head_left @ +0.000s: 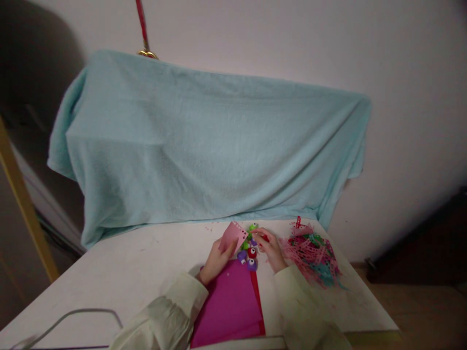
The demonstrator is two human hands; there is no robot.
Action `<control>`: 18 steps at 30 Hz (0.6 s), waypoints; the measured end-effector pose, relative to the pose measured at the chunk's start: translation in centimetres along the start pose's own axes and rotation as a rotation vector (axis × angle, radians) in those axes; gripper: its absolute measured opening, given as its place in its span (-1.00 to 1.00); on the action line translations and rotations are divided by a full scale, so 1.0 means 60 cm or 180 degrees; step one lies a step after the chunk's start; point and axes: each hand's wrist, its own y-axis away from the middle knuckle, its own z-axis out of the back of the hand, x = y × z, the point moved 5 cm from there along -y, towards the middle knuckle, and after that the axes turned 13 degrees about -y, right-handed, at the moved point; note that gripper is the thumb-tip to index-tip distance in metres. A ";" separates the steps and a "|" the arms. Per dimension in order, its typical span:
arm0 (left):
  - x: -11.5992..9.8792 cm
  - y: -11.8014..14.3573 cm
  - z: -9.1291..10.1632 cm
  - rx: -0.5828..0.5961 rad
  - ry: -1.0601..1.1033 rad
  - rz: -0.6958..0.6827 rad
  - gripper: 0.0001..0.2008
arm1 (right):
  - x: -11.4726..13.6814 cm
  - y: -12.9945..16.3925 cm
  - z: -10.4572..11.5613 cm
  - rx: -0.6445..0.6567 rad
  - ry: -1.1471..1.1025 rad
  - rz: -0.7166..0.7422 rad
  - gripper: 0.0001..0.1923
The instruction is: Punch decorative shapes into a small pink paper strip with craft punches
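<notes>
Left hand: The left hand (pixel 216 260) was clamped on a pink sheet (pixel 230 236), thumb on top, holding it tilted above the table.
Pink sheet: It was up in front of the person, near the middle of the table's far half, with small holes along its upper right edge.
Right hand: The right hand (pixel 270 250) was just beside the sheet, fingers curled round a small red piece (pixel 265 237); I could not make out its shape.
Small figures: Between the hands sat a cluster of eyed pieces, a green one (pixel 253 226), a red one (pixel 251 252) and purple ones (pixel 251 264).
Magenta paper: The magenta paper (pixel 229 306) lay nearest the person, red paper (pixel 256 291) peeking out along its right side.
Shreds: A tangled heap of paper strips (pixel 314 260), mostly pink, covered the right of the white table (pixel 146 272).
Backdrop: A pale blue cloth (pixel 219 141) hung behind.
</notes>
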 end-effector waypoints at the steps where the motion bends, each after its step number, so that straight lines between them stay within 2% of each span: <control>1: -0.001 0.000 -0.001 0.0015 0.0013 -0.0001 -0.65 | -0.002 0.000 -0.003 0.0053 0.0079 0.0013 -0.69; 6: -0.005 -0.001 -0.003 0.0085 0.0010 -0.0020 -0.60 | -0.015 -0.004 -0.013 0.0273 0.0252 0.0051 -0.63; 13: -0.008 0.000 -0.002 0.0120 -0.0029 -0.0067 -0.58 | -0.008 0.002 -0.023 0.0480 0.0239 -0.0085 -0.75; 18: -0.008 0.001 -0.001 0.0109 -0.0026 -0.0105 -0.59 | -0.002 0.006 -0.025 0.0478 0.0173 -0.0164 -0.77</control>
